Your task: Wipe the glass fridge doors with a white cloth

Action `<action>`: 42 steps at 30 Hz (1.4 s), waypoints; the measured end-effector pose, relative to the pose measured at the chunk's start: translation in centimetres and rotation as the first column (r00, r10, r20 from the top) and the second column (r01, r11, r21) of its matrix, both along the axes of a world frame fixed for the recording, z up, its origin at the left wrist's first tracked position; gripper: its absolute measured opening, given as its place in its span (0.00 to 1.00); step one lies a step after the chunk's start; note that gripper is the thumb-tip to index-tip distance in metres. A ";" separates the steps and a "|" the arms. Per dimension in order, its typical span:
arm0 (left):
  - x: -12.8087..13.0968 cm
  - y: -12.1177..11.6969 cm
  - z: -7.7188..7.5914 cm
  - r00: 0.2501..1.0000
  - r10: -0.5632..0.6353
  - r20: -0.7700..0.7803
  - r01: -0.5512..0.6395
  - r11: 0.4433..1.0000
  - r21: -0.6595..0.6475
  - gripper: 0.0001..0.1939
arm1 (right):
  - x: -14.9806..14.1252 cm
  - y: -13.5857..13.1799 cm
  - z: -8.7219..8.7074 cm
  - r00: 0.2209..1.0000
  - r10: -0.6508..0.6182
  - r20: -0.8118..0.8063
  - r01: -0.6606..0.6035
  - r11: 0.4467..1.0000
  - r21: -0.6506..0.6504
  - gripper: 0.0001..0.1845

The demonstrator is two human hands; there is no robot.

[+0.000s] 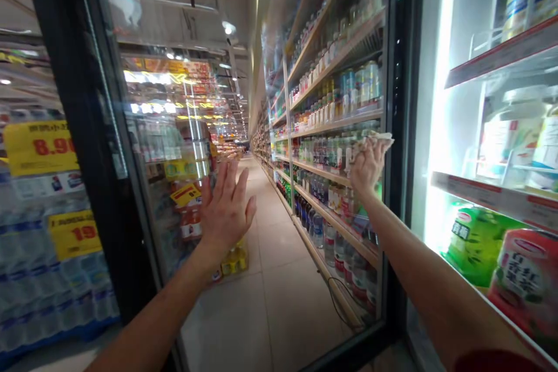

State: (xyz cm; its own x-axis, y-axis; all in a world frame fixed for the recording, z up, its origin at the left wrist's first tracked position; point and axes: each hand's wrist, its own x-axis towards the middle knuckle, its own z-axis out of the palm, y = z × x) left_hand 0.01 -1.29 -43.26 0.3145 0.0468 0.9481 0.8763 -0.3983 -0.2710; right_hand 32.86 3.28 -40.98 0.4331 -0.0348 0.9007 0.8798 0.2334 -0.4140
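A glass cooler door (270, 314) with a black frame stands swung out in front of me. My left hand (227, 200) lies flat toward the pane, fingers stretched and holding nothing. On the right part of the glass, near the frame's hinge side, my right hand (367, 168) presses a crumpled pale cloth (378, 138). The fingers are closed over the cloth, which partly sticks out above them. Shelves of bottles show through or in the glass behind both hands.
To the right is a lit cooler with shelves (497, 195) holding bottles, a green pack (475, 247) and a red pack (525, 282). Stacked water bottles (52, 302) with yellow price signs (37, 148) stand at the left, beyond the black door frame (82, 128).
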 end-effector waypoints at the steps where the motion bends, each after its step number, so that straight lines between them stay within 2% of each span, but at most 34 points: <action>1: 0.1 0.0 0.0 1.000 -0.002 0.000 0.002 1.000 0.001 0.33 | -1.5 -0.1 0.2 0.997 0.007 0.079 -0.008 1.000 0.003 0.26; 3: 0.1 0.1 0.0 1.000 -0.009 0.000 0.009 1.000 0.006 0.32 | -5.4 -0.8 -0.3 0.931 0.039 0.363 -0.034 0.999 -0.018 0.25; 5: -0.1 0.1 0.0 1.000 -0.016 -0.009 0.016 1.000 0.010 0.32 | -8.4 -1.7 -1.2 0.744 0.095 0.661 -0.060 0.995 -0.076 0.24; 6: -0.3 0.1 0.1 1.000 -0.018 -0.018 0.018 1.000 0.009 0.32 | -9.0 -2.0 -1.6 0.639 0.125 0.759 -0.060 0.992 -0.113 0.24; 7: -0.7 0.0 0.2 1.000 -0.018 -0.025 0.018 1.000 0.004 0.32 | -8.9 -2.2 -1.7 0.572 0.147 0.807 -0.050 0.988 -0.145 0.24; 8: -1.1 -0.1 0.3 1.000 -0.015 -0.026 0.015 1.000 0.000 0.33 | -8.2 -2.2 -1.5 0.572 0.153 0.806 -0.037 0.986 -0.161 0.24; 9: -1.6 -0.2 0.4 1.000 -0.010 -0.018 0.011 1.000 0.002 0.33 | -7.0 -2.1 -1.1 0.643 0.136 0.753 -0.027 0.988 -0.155 0.24; 11: -2.7 -0.3 0.7 1.000 0.002 0.024 -0.003 1.000 0.019 0.34 | -4.5 -1.4 0.4 0.876 0.053 0.480 -0.014 0.996 -0.084 0.25; 12: -3.1 -0.3 0.9 0.999 0.007 0.046 -0.008 1.000 0.026 0.35 | -3.8 -1.1 1.1 0.948 0.018 0.319 -0.006 0.999 -0.040 0.25; 13: -3.4 -0.3 1.0 0.998 0.009 0.060 -0.011 1.000 0.029 0.36 | -3.8 -0.9 1.7 0.977 0.000 0.213 0.000 1.000 -0.001 0.25; 14: -3.7 -0.3 1.1 0.998 0.008 0.070 -0.010 1.000 0.029 0.36 | -4.5 -0.9 1.9 0.983 -0.003 0.186 -0.001 1.000 0.024 0.25; 16: -3.8 -0.2 1.2 0.997 0.003 0.082 -0.004 1.000 0.016 0.36 | -7.6 -1.2 1.1 0.934 0.017 0.357 -0.028 0.999 0.025 0.25; 18: -4.0 -0.1 1.2 0.996 -0.013 0.087 0.012 1.000 0.009 0.36 | -11.6 -2.0 -0.5 0.770 0.049 0.636 -0.061 0.998 -0.004 0.24; 20: -4.5 -0.2 1.1 0.996 -0.023 0.081 0.023 1.000 -0.002 0.34 | -14.2 -2.5 -1.8 0.582 0.073 0.810 -0.082 0.996 -0.031 0.22; 21: -5.0 -0.3 1.1 0.997 -0.021 0.076 0.021 1.000 -0.004 0.34 | -14.7 -2.6 -1.9 0.561 0.077 0.824 -0.082 0.996 -0.037 0.21; 22: -5.5 -0.4 1.0 0.997 -0.015 0.076 0.015 1.000 -0.004 0.33 | -14.7 -2.6 -1.6 0.606 0.073 0.792 -0.078 0.996 -0.032 0.21; 25: -7.1 -0.8 0.6 0.996 0.004 0.088 -0.005 1.000 0.002 0.34 | -13.8 -1.9 0.6 0.884 0.042 0.467 -0.062 0.998 0.029 0.24; 26: -7.5 -0.9 0.4 0.996 -0.001 0.089 0.000 1.000 0.007 0.34 | -13.9 -1.7 1.3 0.928 0.042 0.371 -0.066 0.997 0.050 0.25; 28: -7.9 -1.1 0.0 0.996 -0.028 0.087 0.027 1.000 0.005 0.33 | -15.6 -1.7 1.4 0.931 0.070 0.359 -0.099 0.993 0.062 0.26; 30: -8.1 -1.2 -0.3 0.994 -0.058 0.093 0.058 0.998 0.002 0.32 | -18.9 -2.3 -0.4 0.846 0.110 0.522 -0.145 0.989 0.027 0.25; 33: -8.7 -1.4 -0.5 0.991 -0.087 0.106 0.088 0.996 -0.001 0.31 | -23.6 -3.3 -4.0 0.593 0.154 0.791 -0.204 0.978 -0.038 0.22; 35: -9.2 -1.6 -0.6 0.987 -0.117 0.108 0.116 0.993 0.011 0.31 | -24.8 -3.5 -4.8 0.431 0.172 0.886 -0.229 0.970 -0.077 0.19; 36: -9.4 -1.7 -0.6 0.986 -0.132 0.103 0.131 0.991 0.013 0.31 | -24.7 -3.5 -4.3 0.416 0.180 0.891 -0.227 0.970 -0.090 0.20; 37: -9.5 -1.8 -0.6 0.985 -0.141 0.098 0.141 0.990 0.012 0.31 | -24.4 -3.4 -3.5 0.471 0.187 0.862 -0.212 0.973 -0.095 0.21; 40: -9.5 -1.9 -0.8 0.985 -0.143 0.094 0.143 0.990 0.007 0.30 | -23.2 -3.1 -0.5 0.800 0.149 0.581 -0.133 0.989 -0.070 0.24; 41: -9.4 -1.9 -0.9 0.985 -0.140 0.101 0.140 0.990 0.005 0.30 | -23.2 -3.1 -0.2 0.848 0.128 0.514 -0.112 0.992 -0.062 0.25; 42: -9.2 -1.9 -1.1 0.984 -0.141 0.111 0.141 0.990 0.009 0.30 | -23.4 -3.2 -0.4 0.848 0.118 0.516 -0.107 0.993 -0.052 0.24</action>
State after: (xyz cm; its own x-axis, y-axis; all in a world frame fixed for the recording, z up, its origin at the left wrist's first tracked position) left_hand -9.22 -3.18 -44.32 0.2104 0.0085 0.9776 0.8359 -0.5200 -0.1754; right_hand 9.44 0.08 -41.39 -0.0960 0.0065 0.9954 0.9361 0.3404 0.0881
